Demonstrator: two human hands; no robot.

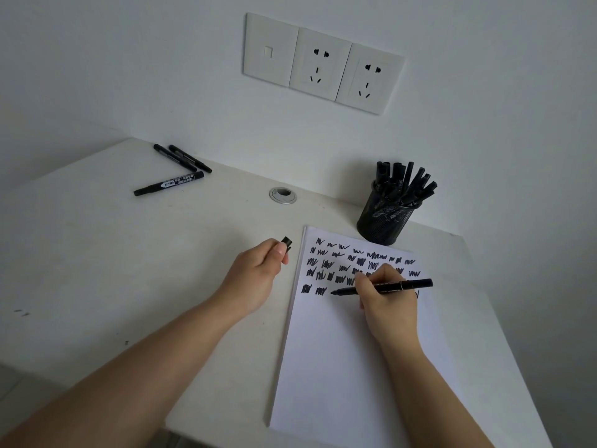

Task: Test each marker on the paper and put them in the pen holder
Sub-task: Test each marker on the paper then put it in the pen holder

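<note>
The right hand point(389, 299) is grasping a slim black marker point(382, 287), uncapped, lying almost level with its tip pointing toward the left edge of the paper point(339, 367). The tip is sitting at the end of the lowest row of black scribbles point(355, 263); contact with the sheet cannot be confirmed. The left hand point(258, 273) is pinching a small black cap point(287, 242) between thumb and fingers, just beside the paper's left edge. The paper is a smooth white sheet lying toward the right edge of the matte off-white worktop point(129, 270). A round black wire-mesh pen holder point(384, 221) is standing at the paper's far corner, packed with black markers. Three more black markers point(169, 184) are lying near the worktop's far left corner, one carrying a white label.
</note>
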